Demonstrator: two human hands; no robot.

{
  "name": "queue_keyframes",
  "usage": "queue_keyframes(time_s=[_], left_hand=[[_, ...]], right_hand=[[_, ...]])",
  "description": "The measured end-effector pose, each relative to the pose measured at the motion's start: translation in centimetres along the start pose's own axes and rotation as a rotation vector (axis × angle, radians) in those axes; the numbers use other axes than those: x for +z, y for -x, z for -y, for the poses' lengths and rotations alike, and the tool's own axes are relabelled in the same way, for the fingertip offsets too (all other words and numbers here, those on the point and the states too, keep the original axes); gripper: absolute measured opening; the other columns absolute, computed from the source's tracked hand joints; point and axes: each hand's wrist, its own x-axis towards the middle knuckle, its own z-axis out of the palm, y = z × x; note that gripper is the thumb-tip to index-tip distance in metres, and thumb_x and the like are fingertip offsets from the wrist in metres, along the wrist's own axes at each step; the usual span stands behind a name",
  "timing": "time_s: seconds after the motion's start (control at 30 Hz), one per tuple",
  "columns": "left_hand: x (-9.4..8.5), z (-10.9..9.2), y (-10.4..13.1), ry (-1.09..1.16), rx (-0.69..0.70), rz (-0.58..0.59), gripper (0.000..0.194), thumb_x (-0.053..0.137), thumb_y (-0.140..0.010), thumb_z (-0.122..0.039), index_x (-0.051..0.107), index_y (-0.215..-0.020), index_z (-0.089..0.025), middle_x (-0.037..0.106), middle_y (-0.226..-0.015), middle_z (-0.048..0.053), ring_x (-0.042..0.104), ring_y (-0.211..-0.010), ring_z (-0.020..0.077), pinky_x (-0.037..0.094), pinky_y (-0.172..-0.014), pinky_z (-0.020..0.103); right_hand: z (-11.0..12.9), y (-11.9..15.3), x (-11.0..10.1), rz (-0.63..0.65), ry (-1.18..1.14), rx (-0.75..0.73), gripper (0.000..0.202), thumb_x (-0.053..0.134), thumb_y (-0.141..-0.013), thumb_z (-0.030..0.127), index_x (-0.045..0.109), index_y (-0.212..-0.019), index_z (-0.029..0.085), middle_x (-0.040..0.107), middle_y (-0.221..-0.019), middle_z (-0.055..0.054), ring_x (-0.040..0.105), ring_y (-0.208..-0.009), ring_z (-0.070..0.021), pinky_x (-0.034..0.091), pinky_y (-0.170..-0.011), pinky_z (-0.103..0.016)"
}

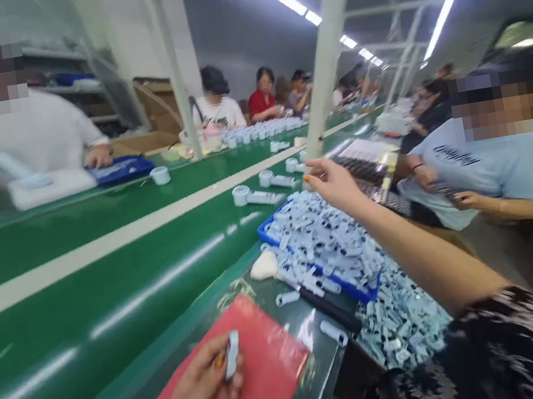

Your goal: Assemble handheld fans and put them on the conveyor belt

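The left hand (pixel 208 387) is closed in a pinch around a small, pale-blue plastic piece (pixel 231 355), its thumb and fingers gripping the sides, perhaps so that one end stays exposed. Beneath that hand lies a flat, pinkish-red mat (pixel 269 361), probably there to protect the work surface. Ahead and to its right are a dark-handled tool (pixel 332 310) and a blue plastic tray (pixel 372 294) heaped with similar pale-blue parts (pixel 327 233), seemingly kept between the hands for easy reach. Beyond the tray, the right hand (pixel 338 185) stretches out, fingers loosely bent; I cannot tell whether they touch the light-blue, round-headed plastic device (pixel 295 165) just beside them. More such devices (pixel 256 195) lie left of that hand on the glossy green belt (pixel 154 258), spaced apart, presumably to be carried along singly.
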Motion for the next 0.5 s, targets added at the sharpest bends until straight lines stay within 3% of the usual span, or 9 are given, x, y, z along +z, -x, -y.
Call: queue_keyframes(time_s=[0.1, 0.17, 0.23, 0.33, 0.5], left_hand=[[0.9, -0.6, 0.9, 0.079, 0.01, 0.053, 0.046, 0.104, -0.047, -0.026, 0.075, -0.079, -0.014, 0.066, -0.067, 0.003, 0.053, -0.051, 0.0066, 0.049, -0.049, 0.014], [1.1, -0.8, 1.5, 0.112, -0.012, 0.105, 0.038, 0.101, -0.055, -0.023, 0.072, -0.078, -0.014, 0.064, -0.067, 0.002, 0.05, -0.047, 0.0042, 0.047, -0.047, 0.013], [1.3, -0.8, 2.1, 0.141, -0.019, 0.162, 0.034, 0.098, -0.063, -0.023, 0.071, -0.081, -0.014, 0.063, -0.068, 0.0, 0.047, -0.045, 0.0024, 0.045, -0.044, 0.012], [1.3, -0.7, 2.8, 0.192, -0.017, 0.212, 0.032, 0.096, -0.067, -0.02, 0.07, -0.085, -0.014, 0.06, -0.067, -0.003, 0.043, -0.043, 0.0004, 0.041, -0.04, 0.008], [1.0, -0.6, 2.8, 0.162, -0.058, 0.213, 0.028, 0.096, -0.066, -0.018, 0.07, -0.077, -0.012, 0.055, -0.056, -0.005, 0.04, -0.04, -0.0005, 0.039, -0.038, 0.006]], right_hand=[[1.8, 9.3, 0.6, 0.265, -0.124, -0.346, 0.021, 0.061, -0.096, 0.025, 0.071, -0.113, 0.021, 0.071, -0.097, -0.004, 0.064, -0.081, -0.0189, 0.051, -0.078, -0.032], [2.8, 14.7, 1.2, 0.419, -0.221, -0.394, 0.02, 0.057, -0.098, 0.023, 0.07, -0.114, 0.022, 0.069, -0.094, -0.003, 0.063, -0.081, -0.0176, 0.049, -0.077, -0.032], [3.5, 18.8, 2.5, 0.492, -0.364, -0.351, 0.022, 0.054, -0.098, 0.019, 0.07, -0.114, 0.022, 0.068, -0.093, -0.002, 0.061, -0.08, -0.0165, 0.049, -0.073, -0.03], [4.3, 22.1, 5.0, 0.504, -0.516, -0.249, 0.021, 0.056, -0.097, 0.018, 0.07, -0.111, 0.025, 0.066, -0.09, -0.002, 0.06, -0.078, -0.017, 0.047, -0.067, -0.029], [5.5, 23.3, 6.9, 0.504, -0.581, -0.203, 0.022, 0.057, -0.097, 0.016, 0.071, -0.108, 0.028, 0.067, -0.093, -0.002, 0.062, -0.082, -0.0189, 0.046, -0.069, -0.032]])
